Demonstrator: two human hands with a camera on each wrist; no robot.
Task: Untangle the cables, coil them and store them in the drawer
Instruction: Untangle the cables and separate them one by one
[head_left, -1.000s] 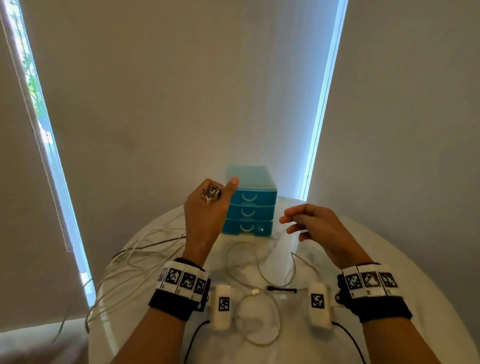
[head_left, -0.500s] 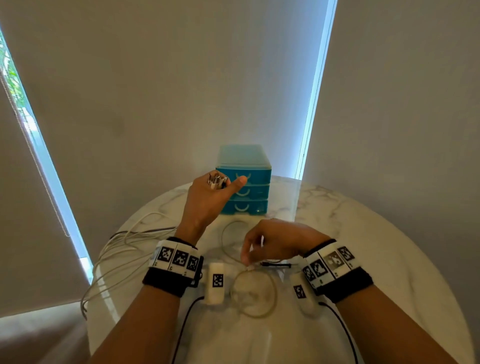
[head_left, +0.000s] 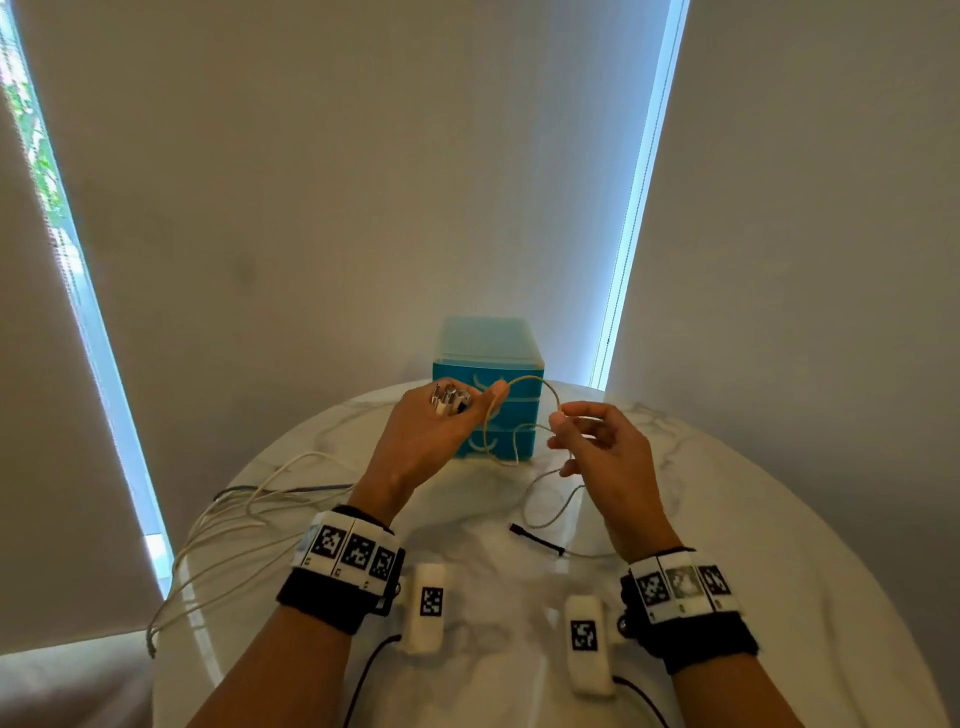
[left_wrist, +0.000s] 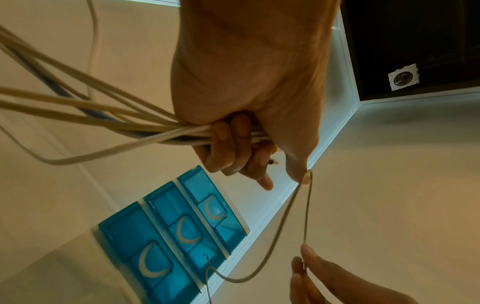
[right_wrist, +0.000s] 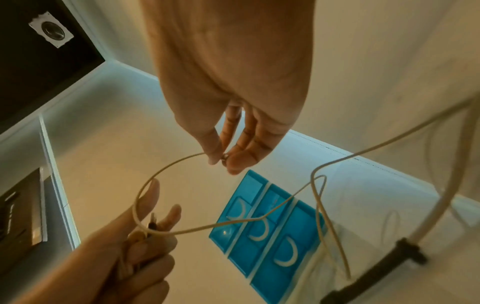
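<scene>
My left hand (head_left: 460, 415) is raised in front of the blue drawer unit (head_left: 488, 358) and grips a bundle of white cables (left_wrist: 91, 115), whose plug ends (head_left: 449, 402) stick out above the fist. A thin beige cable (head_left: 524, 382) loops over the outstretched left thumb. My right hand (head_left: 560, 415) pinches that thin cable's end between thumb and forefinger, just right of the left thumb. The pinch also shows in the right wrist view (right_wrist: 223, 158). The rest of the thin cable (head_left: 550, 509) hangs down in loose loops onto the table. All three drawers (right_wrist: 272, 232) are closed.
The white cable bundle (head_left: 234, 525) trails left over the edge of the round marble table (head_left: 779, 545). A black cable end (head_left: 537, 541) lies on the table between my wrists. Two white marker-tagged units (head_left: 430, 605) (head_left: 584, 644) with black leads sit near the front edge.
My right hand dropped to the table, took the thin cable's end and lifted it beside the left thumb. The cable now loops over that thumb. My left hand kept its bundle.
</scene>
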